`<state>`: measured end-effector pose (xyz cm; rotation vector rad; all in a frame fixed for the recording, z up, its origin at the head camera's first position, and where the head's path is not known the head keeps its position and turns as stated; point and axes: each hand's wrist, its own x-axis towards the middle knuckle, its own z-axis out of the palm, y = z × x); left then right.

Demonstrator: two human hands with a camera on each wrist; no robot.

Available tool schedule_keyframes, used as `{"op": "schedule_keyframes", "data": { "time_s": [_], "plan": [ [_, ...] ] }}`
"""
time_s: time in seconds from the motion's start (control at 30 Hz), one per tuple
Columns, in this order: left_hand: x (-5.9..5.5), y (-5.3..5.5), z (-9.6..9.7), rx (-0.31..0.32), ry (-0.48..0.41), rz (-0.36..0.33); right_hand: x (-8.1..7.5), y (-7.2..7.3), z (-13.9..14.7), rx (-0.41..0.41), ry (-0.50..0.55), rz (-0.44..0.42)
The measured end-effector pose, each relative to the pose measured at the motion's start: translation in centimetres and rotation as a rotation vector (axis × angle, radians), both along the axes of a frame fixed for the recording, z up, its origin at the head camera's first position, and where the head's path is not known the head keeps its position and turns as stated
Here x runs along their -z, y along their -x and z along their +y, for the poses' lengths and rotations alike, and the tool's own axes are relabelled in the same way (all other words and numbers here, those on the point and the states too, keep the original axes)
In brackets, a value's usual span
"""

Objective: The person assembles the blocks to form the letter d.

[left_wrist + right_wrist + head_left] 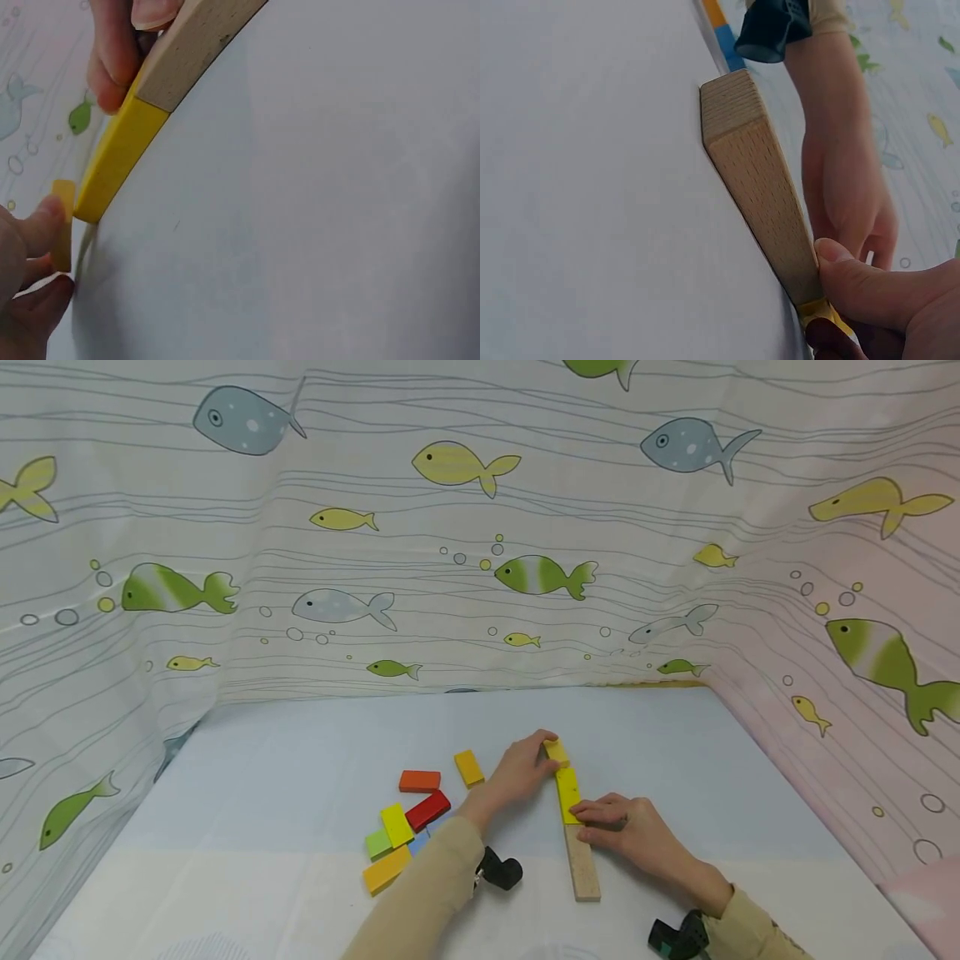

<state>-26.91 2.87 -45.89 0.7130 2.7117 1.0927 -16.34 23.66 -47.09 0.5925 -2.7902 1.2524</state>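
In the head view my left hand (519, 774) pinches a small yellow block (556, 752) at the far end of a straight row. The left wrist view shows that block (64, 225) between thumb and fingers, a slight gap from a longer yellow block (120, 161). That longer yellow block (568, 795) butts end to end against a plain wooden block (582, 862), nearest me. My right hand (645, 837) touches the row's right side near this joint. Its thumb lies against the wooden block (761, 202) in the right wrist view, with a fingertip by the yellow one.
Left of my left forearm lie loose blocks: a red block (428, 811), an orange-red block (420, 782), a green block (378, 844), a yellow block (397, 824) and orange-yellow ones (468, 768). Blue pieces are partly hidden by the sleeve. A fish-print curtain (450, 552) surrounds the white table (300, 752).
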Motion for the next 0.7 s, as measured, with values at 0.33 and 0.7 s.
{"op": "schedule_keyframes", "data": {
  "time_s": [0.33, 0.7],
  "plan": [
    [0.75, 0.01, 0.48, -0.012, -0.064, 0.028, 0.06, 0.07, -0.05, -0.009, -0.005, 0.010],
    [0.82, -0.25, 0.83, -0.013, -0.092, 0.004, 0.22, 0.06, 0.08, 0.011, -0.021, 0.015]
  ]
}}
